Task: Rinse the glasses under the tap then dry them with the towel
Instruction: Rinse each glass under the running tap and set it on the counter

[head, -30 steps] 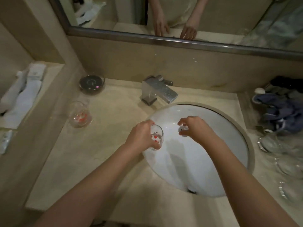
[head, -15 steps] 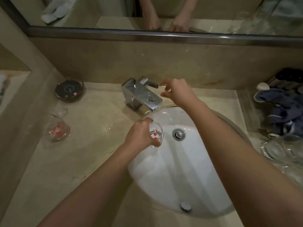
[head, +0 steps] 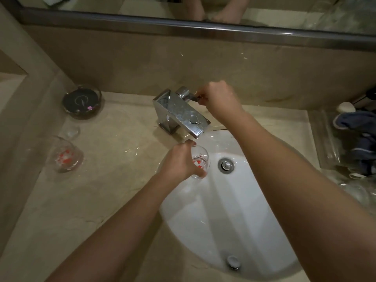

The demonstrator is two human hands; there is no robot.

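Observation:
My left hand [head: 180, 162] grips a small clear glass with red marks [head: 201, 160] over the white basin [head: 234, 220], just below the chrome tap's spout [head: 183, 112]. My right hand [head: 218, 97] holds the tap's lever [head: 194, 97] behind the spout. No water stream is visible. A second clear glass with red marks [head: 65, 156] lies on its side on the counter at the left. A dark blue towel [head: 360, 137] lies at the right edge.
A round dark dish [head: 81, 101] sits at the back left of the beige counter [head: 97, 196]. Several clear glasses [head: 358, 190] crowd the right edge. The basin drain [head: 225, 164] is beside the held glass. A mirror runs along the top.
My right hand rose from the basin to the tap and now grips the lever. My left hand kept the glass and shifted under the spout. The view moved closer.

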